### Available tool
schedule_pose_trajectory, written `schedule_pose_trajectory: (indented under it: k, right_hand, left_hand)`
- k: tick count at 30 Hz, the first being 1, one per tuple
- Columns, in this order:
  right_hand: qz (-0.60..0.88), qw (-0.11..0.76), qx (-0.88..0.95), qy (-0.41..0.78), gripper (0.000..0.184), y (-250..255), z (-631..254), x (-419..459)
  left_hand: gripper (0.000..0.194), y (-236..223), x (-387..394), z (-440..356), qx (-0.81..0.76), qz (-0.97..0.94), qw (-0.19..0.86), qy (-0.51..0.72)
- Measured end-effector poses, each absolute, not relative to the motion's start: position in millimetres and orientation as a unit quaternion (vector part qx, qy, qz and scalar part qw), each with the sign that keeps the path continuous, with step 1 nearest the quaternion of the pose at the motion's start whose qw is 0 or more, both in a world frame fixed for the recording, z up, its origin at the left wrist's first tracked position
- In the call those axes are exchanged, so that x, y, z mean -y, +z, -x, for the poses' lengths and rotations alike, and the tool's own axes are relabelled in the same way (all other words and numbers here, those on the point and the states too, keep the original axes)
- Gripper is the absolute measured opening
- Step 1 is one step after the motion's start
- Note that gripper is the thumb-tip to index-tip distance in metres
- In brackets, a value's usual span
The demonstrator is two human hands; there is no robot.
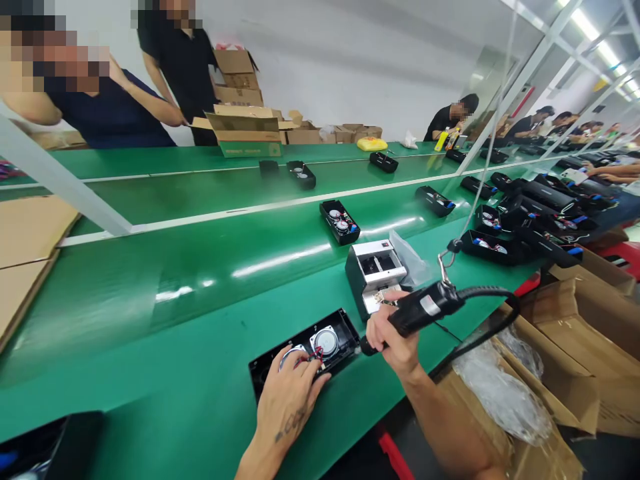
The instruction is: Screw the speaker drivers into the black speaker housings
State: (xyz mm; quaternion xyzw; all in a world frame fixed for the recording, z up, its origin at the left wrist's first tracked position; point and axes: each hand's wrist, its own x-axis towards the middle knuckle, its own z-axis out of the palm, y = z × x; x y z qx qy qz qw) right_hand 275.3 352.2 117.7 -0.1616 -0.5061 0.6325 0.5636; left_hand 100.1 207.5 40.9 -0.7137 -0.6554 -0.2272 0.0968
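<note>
A black speaker housing (345,328) lies open side up on the green bench in front of me. Inside it are a round speaker driver (326,341), a second one partly covered, and thin red and black wires. My left hand (290,390) grips the near side of the housing, fingers reaching inside over the covered driver and wires. My right hand (393,337) is wrapped round a black electric screwdriver (425,308) hanging from a hook and cord. Its nose points left at the housing's right end; whether the bit touches it I cannot tell.
Behind my right hand stands a screw feeder (360,273) beside a clear plastic bag (407,260). Another housing (340,222) sits on the conveyor belt (200,267). Several more are piled at right. Cardboard boxes (580,353) stand beside the bench. Co-workers are across the line.
</note>
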Motion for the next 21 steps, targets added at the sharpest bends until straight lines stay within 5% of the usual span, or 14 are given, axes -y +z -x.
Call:
schedule_pose_trajectory:
  k: [21]
  right_hand:
    - [0.164, 0.523, 0.549, 0.631, 0.033, 92, -237, -326]
  left_hand:
    - [0.022, 41, -205, -106, 0.666, 0.7, 0.094, -0.239]
